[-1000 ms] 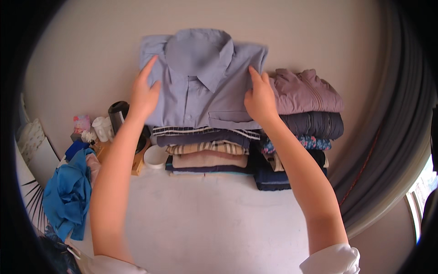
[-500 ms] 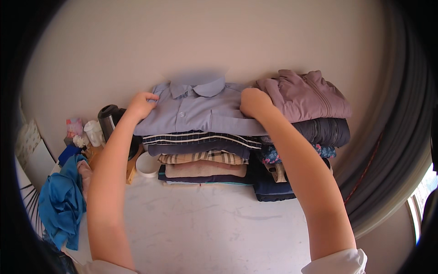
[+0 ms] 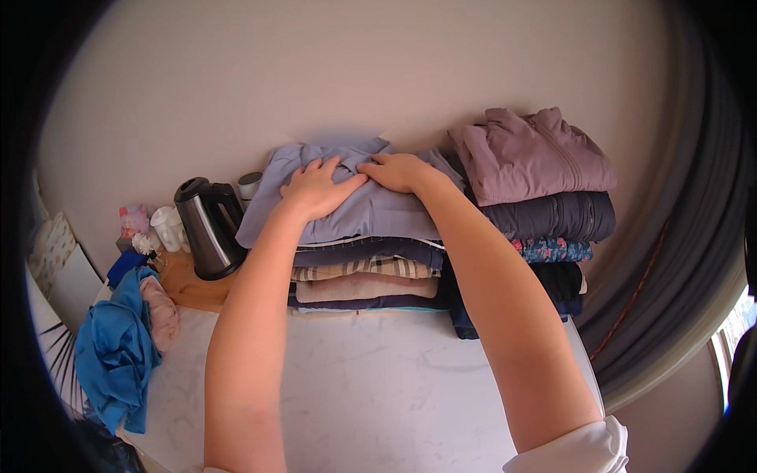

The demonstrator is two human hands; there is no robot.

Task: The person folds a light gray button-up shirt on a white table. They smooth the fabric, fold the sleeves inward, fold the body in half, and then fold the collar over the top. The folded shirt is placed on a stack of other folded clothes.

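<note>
A folded grey-blue collared shirt (image 3: 378, 217) tops the left stack of folded clothes (image 3: 367, 272), which includes a tan checked piece and several dark ones. My left hand (image 3: 319, 191) lies spread on the front of the shirt, fingers pointing toward the collar. Just beside it, my right hand (image 3: 397, 171) rests on the shirt with its fingers stretched out and its thumb apart. Both hands press down on the cloth without gripping it. Part of the collar and the buttons are hidden beneath them.
A second stack stands close at the right, with a mauve jacket (image 3: 540, 162) over a dark padded jacket (image 3: 556, 217). A steel kettle (image 3: 206, 232) stands left on a wooden board (image 3: 189, 285), near white cups (image 3: 165, 227). Blue cloth (image 3: 118, 347) hangs over the left edge of the white table (image 3: 363, 378).
My hands have let go of the shirt's two sides and moved inward onto its middle, fingers now spread flat. The view has shifted slightly, showing more of the kettle.
</note>
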